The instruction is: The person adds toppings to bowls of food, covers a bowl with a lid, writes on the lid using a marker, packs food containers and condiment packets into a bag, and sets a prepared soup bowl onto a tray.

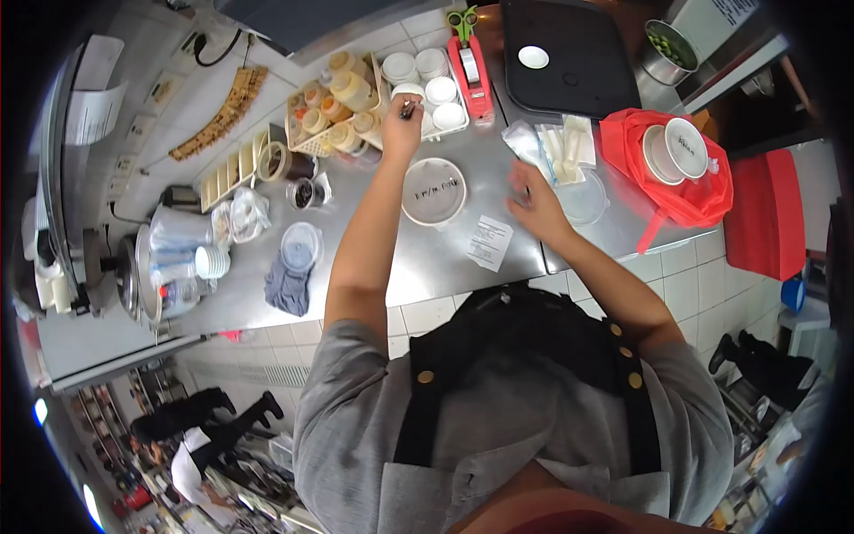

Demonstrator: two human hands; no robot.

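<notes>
grey shirt (pixel 525 405) lay nearest. left hand (pixel 401 129) gripped a small dark item (pixel 407 110) by the white cups (pixel 440 90); lettered tub (pixel 434 192) sat before the loosely open right hand (pixel 541 206). apparent step: reaching among cups, needing careful fingertips.

Right of the black rectangular tray (pixel 569 84) stands a round metal pot (pixel 662 71) of green pieces (pixel 669 44); left of the tray are a red tape dispenser (pixel 481 96) and green-handled scissors (pixel 463 25).

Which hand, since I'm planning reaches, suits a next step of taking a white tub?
Probably the left hand, at the white tubs, though it holds something dark; the right hand is farther off, near the wrapped packets.
</notes>
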